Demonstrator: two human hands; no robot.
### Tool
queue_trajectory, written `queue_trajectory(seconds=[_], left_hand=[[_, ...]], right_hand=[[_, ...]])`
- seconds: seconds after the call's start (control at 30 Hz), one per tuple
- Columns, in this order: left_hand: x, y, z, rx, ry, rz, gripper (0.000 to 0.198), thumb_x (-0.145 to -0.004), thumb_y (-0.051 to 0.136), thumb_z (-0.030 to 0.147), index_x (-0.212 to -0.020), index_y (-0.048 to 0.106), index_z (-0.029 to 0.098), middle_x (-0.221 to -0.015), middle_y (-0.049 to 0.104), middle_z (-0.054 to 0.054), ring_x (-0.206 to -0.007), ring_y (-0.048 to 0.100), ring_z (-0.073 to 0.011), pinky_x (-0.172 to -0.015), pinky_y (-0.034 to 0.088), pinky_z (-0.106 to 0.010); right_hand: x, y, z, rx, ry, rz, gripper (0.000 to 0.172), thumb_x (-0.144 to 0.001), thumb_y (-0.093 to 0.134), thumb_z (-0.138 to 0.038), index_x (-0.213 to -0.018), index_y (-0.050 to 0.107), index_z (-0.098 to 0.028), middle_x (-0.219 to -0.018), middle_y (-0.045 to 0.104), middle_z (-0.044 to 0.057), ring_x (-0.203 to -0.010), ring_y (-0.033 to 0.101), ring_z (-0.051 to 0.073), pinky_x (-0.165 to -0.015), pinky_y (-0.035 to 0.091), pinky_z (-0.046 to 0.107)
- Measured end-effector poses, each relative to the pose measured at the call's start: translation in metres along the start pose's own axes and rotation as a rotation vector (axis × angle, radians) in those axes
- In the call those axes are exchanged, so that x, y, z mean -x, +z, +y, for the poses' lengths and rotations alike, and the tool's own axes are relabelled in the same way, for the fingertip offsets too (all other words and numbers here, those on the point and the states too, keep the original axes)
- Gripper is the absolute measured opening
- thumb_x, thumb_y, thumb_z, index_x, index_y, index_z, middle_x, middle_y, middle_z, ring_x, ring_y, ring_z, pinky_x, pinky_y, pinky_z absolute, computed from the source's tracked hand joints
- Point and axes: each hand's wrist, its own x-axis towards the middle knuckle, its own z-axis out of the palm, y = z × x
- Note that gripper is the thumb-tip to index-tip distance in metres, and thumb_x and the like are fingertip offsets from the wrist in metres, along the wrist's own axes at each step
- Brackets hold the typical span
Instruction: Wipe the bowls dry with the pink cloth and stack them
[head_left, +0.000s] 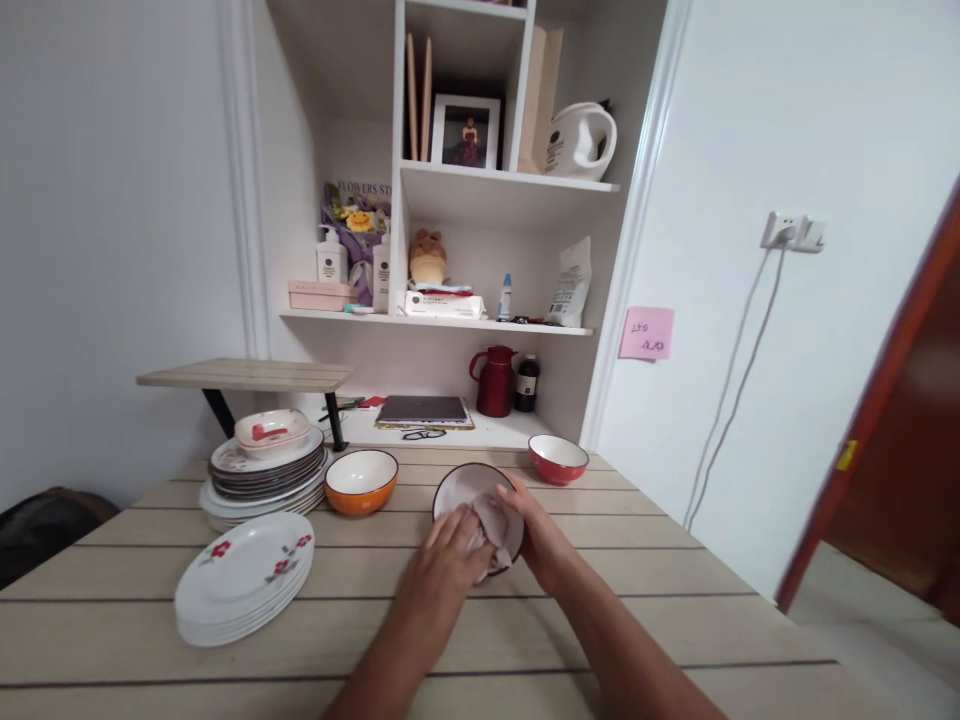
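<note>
A bowl [457, 488] with a pale inside and a dark rim is tilted toward me over the middle of the table. My right hand [541, 540] grips its right side, thumb over the rim. Inside the bowl, my left hand [454, 548] presses a crumpled, pale pinkish cloth [491, 520] against the inner wall. The fingers of my left hand lie over the cloth, partly covering it. An orange bowl [361, 497] stands upright to the left, and a red bowl [559, 467] is farther back on the right. Both have white insides.
Flower-patterned plates [244, 575] are stacked at the left. Behind them rises a taller plate stack [266, 475] topped by a small dish [272, 430], beside a raised wooden stand [247, 375]. On the back ledge are a closed laptop [422, 408], glasses [424, 434] and a red jug [494, 382].
</note>
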Motion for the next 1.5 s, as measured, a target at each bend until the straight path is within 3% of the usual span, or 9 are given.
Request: queue_trajectory(seconds=[0.2, 0.4, 0.57, 0.8, 0.97, 1.07, 1.27, 1.4, 1.5], left_hand=[[-0.001, -0.010, -0.003, -0.084, 0.047, 0.074, 0.015, -0.095, 0.056, 0.014, -0.103, 0.067, 0.019, -0.129, 0.066, -0.007, -0.133, 0.053, -0.0223, -0.113, 0.044, -0.044], [0.002, -0.011, -0.005, -0.107, -0.009, 0.089, 0.023, -0.094, 0.049, 0.005, -0.106, 0.066, 0.015, -0.127, 0.068, -0.009, -0.128, 0.057, -0.0231, -0.108, 0.050, -0.046], [0.003, -0.005, 0.000, -0.120, -0.174, 0.084, 0.035, -0.091, 0.046, -0.001, -0.116, 0.064, 0.016, -0.127, 0.068, -0.010, -0.121, 0.062, -0.0259, -0.100, 0.055, -0.047], [0.003, -0.012, 0.003, -0.062, -0.259, 0.126, 0.039, -0.089, 0.047, 0.001, -0.119, 0.063, 0.019, -0.126, 0.066, -0.011, -0.115, 0.062, -0.0266, -0.096, 0.055, -0.048], [-0.001, -0.014, 0.018, -0.066, -0.151, 0.031, 0.039, -0.090, 0.054, 0.005, -0.122, 0.062, 0.026, -0.116, 0.065, -0.007, -0.095, 0.064, -0.0215, -0.084, 0.057, -0.039], [-0.002, -0.012, 0.018, -0.038, -0.074, 0.017, 0.038, -0.090, 0.058, 0.009, -0.124, 0.060, 0.026, -0.120, 0.063, -0.008, -0.102, 0.062, -0.0224, -0.084, 0.056, -0.038], [-0.002, -0.012, 0.008, -0.064, 0.108, 0.050, 0.016, -0.094, 0.060, 0.017, -0.108, 0.064, 0.024, -0.121, 0.064, -0.006, -0.117, 0.059, -0.0232, -0.104, 0.047, -0.043], [0.000, -0.011, 0.008, -0.148, 0.083, 0.083, 0.013, -0.093, 0.057, 0.012, -0.103, 0.064, 0.020, -0.116, 0.067, -0.009, -0.113, 0.062, -0.0240, -0.099, 0.050, -0.041], [0.002, -0.010, 0.007, -0.170, -0.021, 0.073, 0.019, -0.091, 0.056, 0.007, -0.103, 0.064, 0.020, -0.114, 0.068, -0.009, -0.108, 0.064, -0.0248, -0.093, 0.054, -0.042]], right_hand=[[0.006, -0.011, -0.008, -0.014, 0.094, -0.052, 0.062, -0.076, 0.079, -0.047, -0.132, 0.056, -0.032, -0.117, 0.074, 0.005, -0.100, 0.068, 0.027, -0.084, 0.049, 0.038], [0.002, 0.006, 0.009, -0.252, 0.048, 0.003, 0.094, -0.068, 0.086, -0.035, -0.146, 0.035, -0.040, -0.112, 0.075, 0.003, -0.091, 0.072, 0.025, -0.085, 0.051, 0.041], [0.001, 0.024, 0.024, -0.317, -0.081, 0.018, 0.108, -0.065, 0.088, -0.031, -0.151, 0.023, -0.040, -0.110, 0.075, 0.001, -0.096, 0.071, 0.024, -0.092, 0.049, 0.039], [0.002, 0.040, 0.038, -0.273, -0.106, 0.055, 0.099, -0.067, 0.084, -0.033, -0.149, 0.028, -0.036, -0.108, 0.075, 0.002, -0.099, 0.069, 0.025, -0.090, 0.048, 0.037], [0.003, 0.028, 0.022, -0.151, -0.069, 0.115, 0.051, -0.072, 0.075, -0.037, -0.121, 0.061, -0.028, -0.086, 0.073, -0.001, -0.078, 0.065, 0.021, -0.068, 0.047, 0.030], [0.004, 0.016, 0.006, -0.046, -0.079, 0.043, 0.040, -0.074, 0.074, -0.036, -0.111, 0.066, -0.026, -0.089, 0.073, 0.000, -0.081, 0.064, 0.022, -0.069, 0.046, 0.029], [0.012, -0.010, -0.024, 0.124, 0.046, -0.145, 0.047, -0.075, 0.079, -0.040, -0.118, 0.066, -0.028, -0.100, 0.074, 0.002, -0.093, 0.065, 0.025, -0.084, 0.046, 0.035], [0.011, -0.012, -0.019, -0.020, 0.081, -0.140, 0.064, -0.072, 0.082, -0.044, -0.130, 0.057, -0.032, -0.118, 0.072, 0.004, -0.101, 0.067, 0.026, -0.092, 0.045, 0.039], [0.006, -0.002, -0.002, -0.207, 0.043, -0.140, 0.082, -0.067, 0.087, -0.039, -0.139, 0.046, -0.037, -0.122, 0.070, 0.003, -0.103, 0.068, 0.025, -0.096, 0.044, 0.041]])
